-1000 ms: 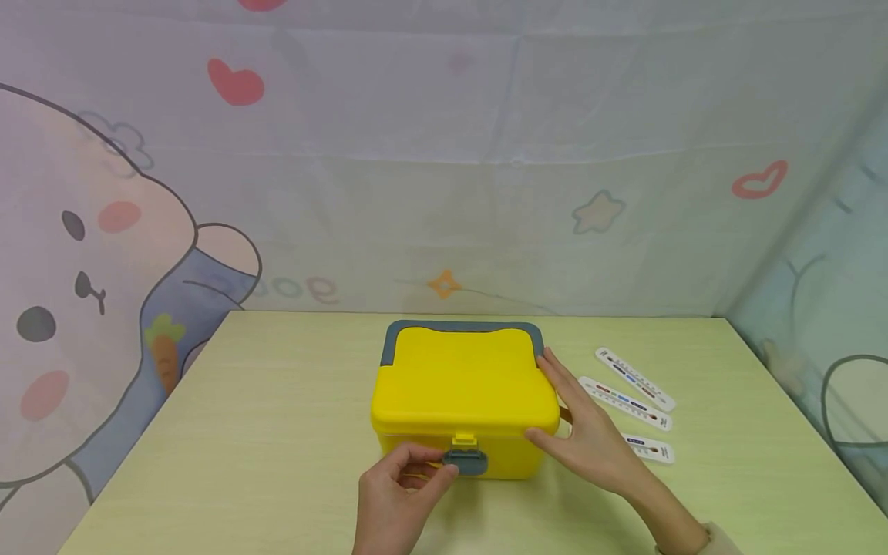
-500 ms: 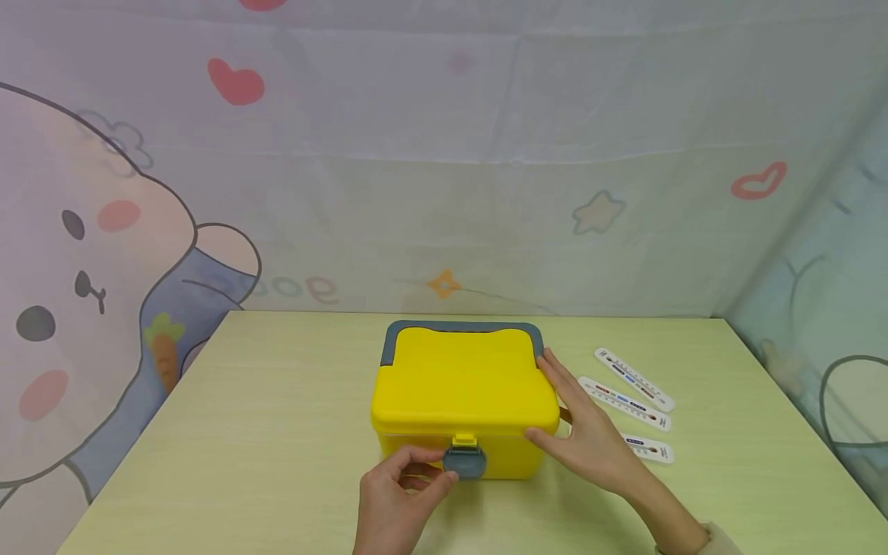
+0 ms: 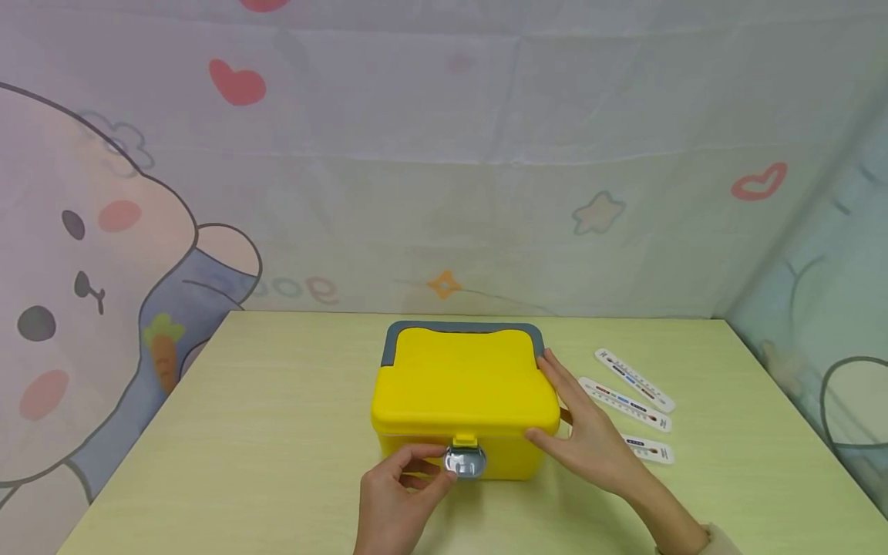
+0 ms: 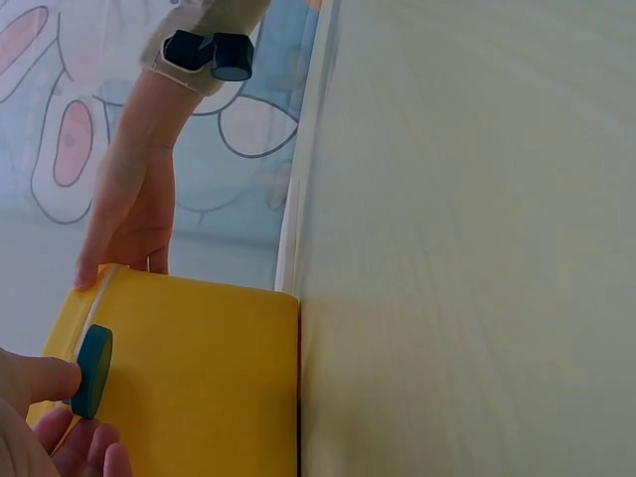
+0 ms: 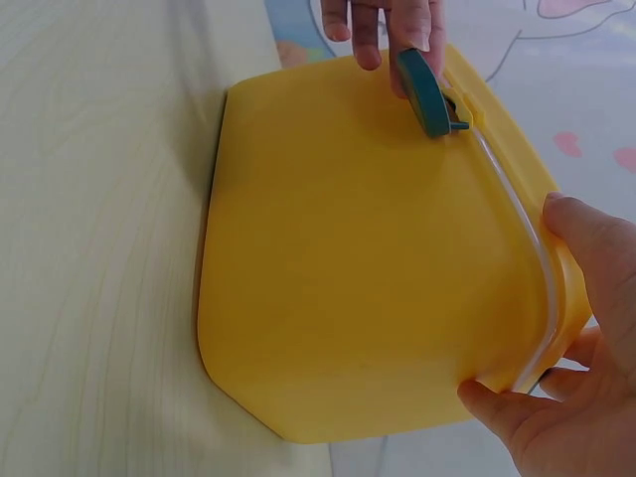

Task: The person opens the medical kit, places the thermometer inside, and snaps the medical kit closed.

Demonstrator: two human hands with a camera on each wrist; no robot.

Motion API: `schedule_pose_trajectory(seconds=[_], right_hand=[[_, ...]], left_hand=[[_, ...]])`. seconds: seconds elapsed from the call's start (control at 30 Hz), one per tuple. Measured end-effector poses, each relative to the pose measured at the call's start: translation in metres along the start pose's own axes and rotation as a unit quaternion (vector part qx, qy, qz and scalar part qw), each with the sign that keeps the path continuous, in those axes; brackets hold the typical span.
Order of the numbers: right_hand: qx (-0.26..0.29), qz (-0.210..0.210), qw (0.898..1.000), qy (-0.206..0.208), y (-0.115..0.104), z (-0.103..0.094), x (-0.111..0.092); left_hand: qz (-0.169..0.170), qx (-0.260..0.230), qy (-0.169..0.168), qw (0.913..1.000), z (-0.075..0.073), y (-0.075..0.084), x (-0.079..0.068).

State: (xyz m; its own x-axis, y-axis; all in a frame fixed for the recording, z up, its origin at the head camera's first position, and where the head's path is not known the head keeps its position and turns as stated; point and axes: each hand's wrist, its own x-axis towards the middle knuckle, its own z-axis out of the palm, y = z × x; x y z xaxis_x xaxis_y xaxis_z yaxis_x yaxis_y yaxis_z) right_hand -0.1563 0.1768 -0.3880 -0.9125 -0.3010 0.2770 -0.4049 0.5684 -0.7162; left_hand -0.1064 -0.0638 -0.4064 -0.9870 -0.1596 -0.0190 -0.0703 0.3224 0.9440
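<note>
A yellow lidded box (image 3: 461, 378) with a grey carry handle (image 3: 468, 326) sits on the table, its lid down. On its front is a grey-green latch (image 3: 465, 462), glossy in the head view. My left hand (image 3: 398, 493) pinches the latch at its left edge between thumb and fingers. In the right wrist view, the latch (image 5: 425, 92) stands out at a slant from the box front. My right hand (image 3: 590, 439) rests on the box's right side, its thumb at the lid's front edge and its index finger extended along the lid's side.
Right of the box lie three white thermometer strips, an upper one (image 3: 634, 379), a middle one (image 3: 626, 404) and a lower one (image 3: 650, 449) partly hidden by the right hand. A printed cloth (image 3: 416, 193) hangs behind the pale table (image 3: 277, 432).
The latch has tilted under the left hand's fingers, so more of its face shows and it now reflects light. Right hand, box and strips have stayed in place.
</note>
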Motion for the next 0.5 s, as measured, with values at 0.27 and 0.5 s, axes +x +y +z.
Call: schedule_pose_trajectory(seconds=[0.27, 0.5], right_hand=[[0.002, 0.003, 1.0, -0.001, -0.0007, 0.0005, -0.0004], [0.003, 0.002, 1.0, -0.001, -0.001, 0.0006, -0.0001]], left_hand=[[0.02, -0.021, -0.007, 0.9996, -0.0024, -0.0018, -0.0015], [0.058, -0.027, 0.013, 0.9979, -0.0099, -0.0013, -0.0042]])
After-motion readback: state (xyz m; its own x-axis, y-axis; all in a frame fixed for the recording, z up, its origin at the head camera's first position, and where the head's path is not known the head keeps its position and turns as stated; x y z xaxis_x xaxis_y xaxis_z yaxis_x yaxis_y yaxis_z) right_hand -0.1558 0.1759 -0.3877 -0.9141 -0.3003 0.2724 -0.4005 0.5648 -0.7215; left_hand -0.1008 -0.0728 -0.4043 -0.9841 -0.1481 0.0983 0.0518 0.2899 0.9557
